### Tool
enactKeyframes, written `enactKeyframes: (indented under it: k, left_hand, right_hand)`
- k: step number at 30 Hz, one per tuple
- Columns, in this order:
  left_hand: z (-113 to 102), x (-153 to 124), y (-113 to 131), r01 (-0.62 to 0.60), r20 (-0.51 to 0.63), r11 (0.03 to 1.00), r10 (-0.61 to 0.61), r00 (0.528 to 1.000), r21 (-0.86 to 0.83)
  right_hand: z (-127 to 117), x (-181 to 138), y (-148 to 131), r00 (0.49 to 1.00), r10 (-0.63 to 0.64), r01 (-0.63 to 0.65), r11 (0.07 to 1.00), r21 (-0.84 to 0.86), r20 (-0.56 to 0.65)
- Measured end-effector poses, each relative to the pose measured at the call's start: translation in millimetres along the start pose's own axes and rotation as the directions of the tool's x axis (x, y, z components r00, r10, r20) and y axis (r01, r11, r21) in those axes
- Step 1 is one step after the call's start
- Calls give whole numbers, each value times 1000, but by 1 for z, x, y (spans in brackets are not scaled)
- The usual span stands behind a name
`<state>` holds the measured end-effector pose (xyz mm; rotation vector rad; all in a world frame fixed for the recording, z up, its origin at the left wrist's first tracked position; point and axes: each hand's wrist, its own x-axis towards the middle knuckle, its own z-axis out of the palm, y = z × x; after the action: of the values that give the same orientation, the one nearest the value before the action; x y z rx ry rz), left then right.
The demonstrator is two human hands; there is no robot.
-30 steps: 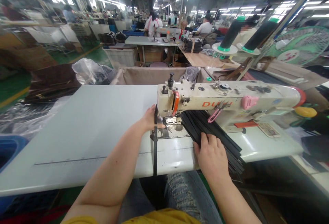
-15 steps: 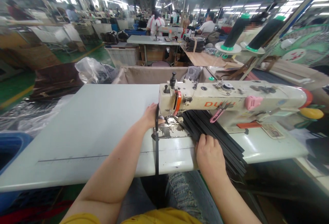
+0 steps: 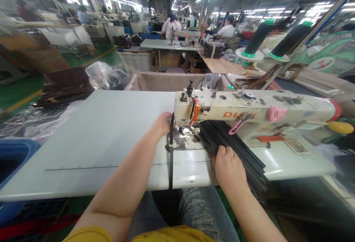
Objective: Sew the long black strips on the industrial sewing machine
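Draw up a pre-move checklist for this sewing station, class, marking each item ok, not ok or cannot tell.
1. Left hand beside the cream sewing machine head, on the single black strap: ok.
2. Strap hangs freely over the white table edge: ok.
3. Right hand resting on the pile of black strips: ok.
4. Fingers away from the needle: cannot tell, hidden by the machine head.
5. Strap seated under the presser foot: cannot tell.
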<state>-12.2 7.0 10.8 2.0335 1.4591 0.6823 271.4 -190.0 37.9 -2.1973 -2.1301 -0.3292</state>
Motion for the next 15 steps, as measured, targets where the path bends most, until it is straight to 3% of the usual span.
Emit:
enactKeyframes:
  k: [8, 13, 15]
  left_hand:
    - [0, -1, 0, 30, -54, 999, -32, 998, -24]
    - [0, -1, 1, 27, -68, 1000, -28, 997, -14]
    - [0, -1, 2, 31, -58, 1000, -31, 998, 2]
  right_hand:
    - [0, 11, 27, 985, 162, -172, 930, 324, 58]
    - [-16, 18, 43, 950, 222, -309, 777, 549, 220]
    - [-25, 11, 40, 935, 186, -347, 654, 672, 302]
